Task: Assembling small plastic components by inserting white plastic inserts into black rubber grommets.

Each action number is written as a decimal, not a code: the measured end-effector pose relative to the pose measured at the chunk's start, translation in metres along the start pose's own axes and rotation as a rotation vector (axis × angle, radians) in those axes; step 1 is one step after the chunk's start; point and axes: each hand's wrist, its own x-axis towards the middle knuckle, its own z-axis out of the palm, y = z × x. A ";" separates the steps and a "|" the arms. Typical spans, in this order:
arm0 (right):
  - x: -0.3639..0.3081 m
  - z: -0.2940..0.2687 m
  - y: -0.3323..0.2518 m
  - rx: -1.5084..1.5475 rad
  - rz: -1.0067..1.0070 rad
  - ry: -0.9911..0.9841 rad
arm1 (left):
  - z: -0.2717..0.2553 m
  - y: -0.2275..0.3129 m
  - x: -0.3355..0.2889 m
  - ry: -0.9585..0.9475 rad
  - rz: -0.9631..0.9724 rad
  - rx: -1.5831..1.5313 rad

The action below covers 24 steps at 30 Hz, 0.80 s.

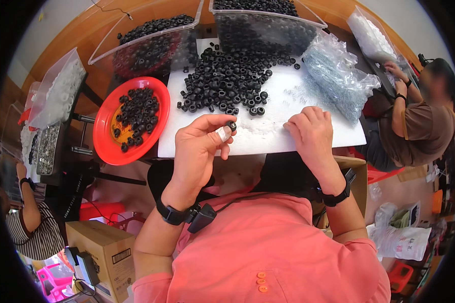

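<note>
Between the thumb and forefinger of my left hand [199, 151] is a small round black plastic part [231, 125], held just over the near edge of a white foam board [187, 144]. White tape wraps that thumb. My right hand [312, 134] is above the board's near right side, its fingers curled together in a pinch; whatever they hold is too small to make out. A heap of similar black parts [222, 81] covers the far middle of the board. Small metal springs [301, 93] lie scattered beside an open clear plastic bag [338, 76] full of them.
Left of the board stands a red plate [102, 144] with finished-looking black parts. Two clear bins [156, 38] [268, 22] of black parts sit behind. Co-workers sit at the right [419, 121] and far left [33, 222]. A cardboard box [103, 257] stands at lower left.
</note>
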 end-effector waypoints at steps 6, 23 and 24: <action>-0.006 -0.008 0.003 0.091 -0.054 -0.039 | 0.003 -0.010 0.004 0.001 -0.015 0.030; 0.018 0.002 -0.006 0.074 -0.094 -0.063 | -0.002 -0.014 -0.001 -0.011 -0.009 0.038; 0.017 0.002 -0.007 0.074 -0.096 -0.063 | -0.001 -0.013 -0.001 -0.010 -0.008 0.037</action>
